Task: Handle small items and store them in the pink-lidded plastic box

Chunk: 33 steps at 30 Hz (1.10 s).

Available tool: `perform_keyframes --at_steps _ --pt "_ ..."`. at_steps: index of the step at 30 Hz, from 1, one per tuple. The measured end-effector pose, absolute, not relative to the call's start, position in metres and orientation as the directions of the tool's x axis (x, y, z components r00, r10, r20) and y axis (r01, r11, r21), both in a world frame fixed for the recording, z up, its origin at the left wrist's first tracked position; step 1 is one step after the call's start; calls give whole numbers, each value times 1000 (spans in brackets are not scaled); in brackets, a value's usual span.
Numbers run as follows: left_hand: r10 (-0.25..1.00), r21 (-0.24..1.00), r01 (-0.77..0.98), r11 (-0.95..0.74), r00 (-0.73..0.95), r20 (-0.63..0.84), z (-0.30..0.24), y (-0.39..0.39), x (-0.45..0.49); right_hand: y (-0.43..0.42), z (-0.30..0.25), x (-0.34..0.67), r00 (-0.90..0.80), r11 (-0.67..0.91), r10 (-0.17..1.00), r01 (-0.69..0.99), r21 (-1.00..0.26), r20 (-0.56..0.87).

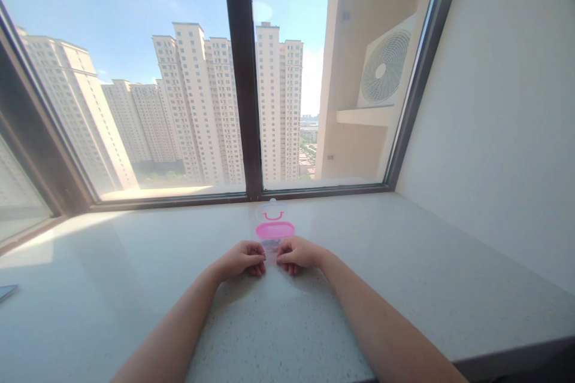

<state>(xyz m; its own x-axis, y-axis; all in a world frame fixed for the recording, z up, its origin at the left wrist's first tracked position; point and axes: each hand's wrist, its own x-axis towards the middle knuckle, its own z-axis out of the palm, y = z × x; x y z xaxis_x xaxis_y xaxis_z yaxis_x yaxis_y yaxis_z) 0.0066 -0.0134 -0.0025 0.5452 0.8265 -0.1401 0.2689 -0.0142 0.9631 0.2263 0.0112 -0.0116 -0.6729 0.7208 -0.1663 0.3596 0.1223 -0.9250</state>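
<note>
My left hand (246,258) rests on the pale speckled windowsill (269,323) with its fingers curled in and thumb against them. Facing it, a short gap away, my right hand (298,253) is closed in a similar pinch. Whatever either hand may hold is too small or hidden to make out. Just beyond the hands stands a small clear plastic box with a pink oval rim (275,230). Its clear lid with a pink handle (273,215) is flipped open toward the window. The lower part of the box is partly hidden by my hands, and small dark contents show faintly.
A dark-framed window (254,131) closes off the far side of the sill. A white wall (489,119) bounds the right. At the left edge lies part of a flat, thin grey object (7,292). The sill's front edge runs along the lower right.
</note>
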Motion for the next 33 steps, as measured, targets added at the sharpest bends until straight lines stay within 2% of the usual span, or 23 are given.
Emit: perform_keyframes --at_steps 33 --pt "825 962 272 -9 545 -146 -3 -14 6 10 -11 227 -675 137 719 372 -918 -166"
